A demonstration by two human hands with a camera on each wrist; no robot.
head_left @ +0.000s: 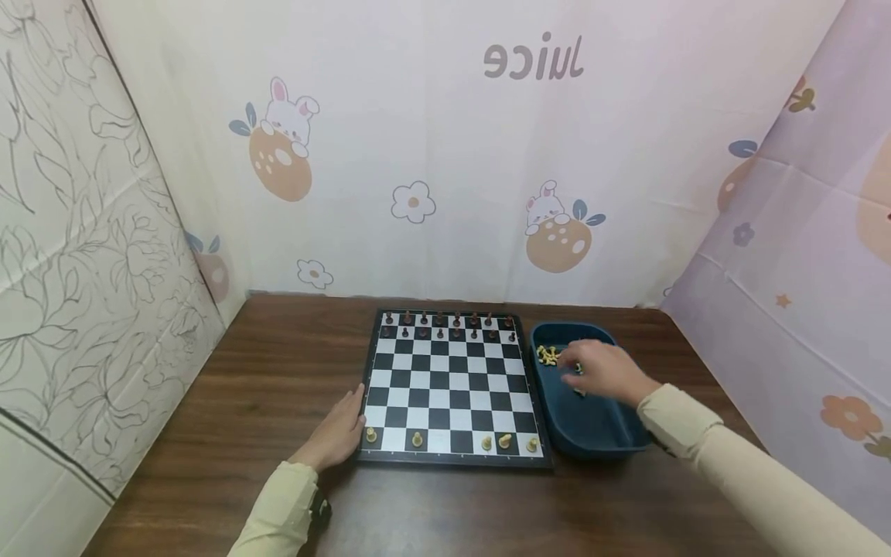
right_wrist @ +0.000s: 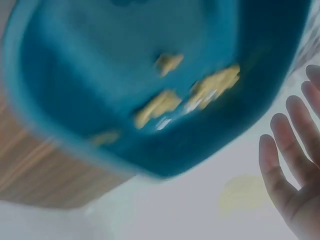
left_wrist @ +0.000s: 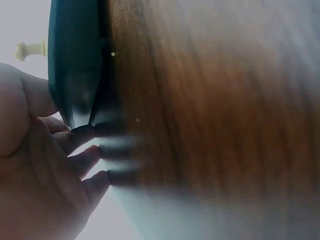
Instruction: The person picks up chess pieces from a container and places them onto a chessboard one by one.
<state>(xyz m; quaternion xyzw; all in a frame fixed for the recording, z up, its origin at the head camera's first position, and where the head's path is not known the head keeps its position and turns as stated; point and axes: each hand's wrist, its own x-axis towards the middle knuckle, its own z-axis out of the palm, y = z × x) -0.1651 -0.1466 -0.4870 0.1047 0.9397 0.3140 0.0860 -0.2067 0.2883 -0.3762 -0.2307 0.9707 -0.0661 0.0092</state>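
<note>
A black-and-white chessboard point(head_left: 448, 379) lies on the table. My left hand point(head_left: 339, 429) rests against its left edge, with the thumb near the top and the fingers spread along the side in the left wrist view. Several pale chess pieces point(head_left: 417, 439) stand along the near row. Dark chess pieces point(head_left: 440, 318) fill the two far rows. Over a blue tray point(head_left: 592, 441) hovers my right hand point(head_left: 604, 371), fingers loosely extended and nothing in them in the right wrist view. Pale chess pieces point(right_wrist: 157, 107) lie in the tray, blurred there and partly hidden by the hand in the head view.
The tray stands close to the board's right side on a brown wooden table point(head_left: 292, 348). A printed curtain point(head_left: 418, 139) hangs behind the table, with further patterned panels point(head_left: 800, 294) at both sides.
</note>
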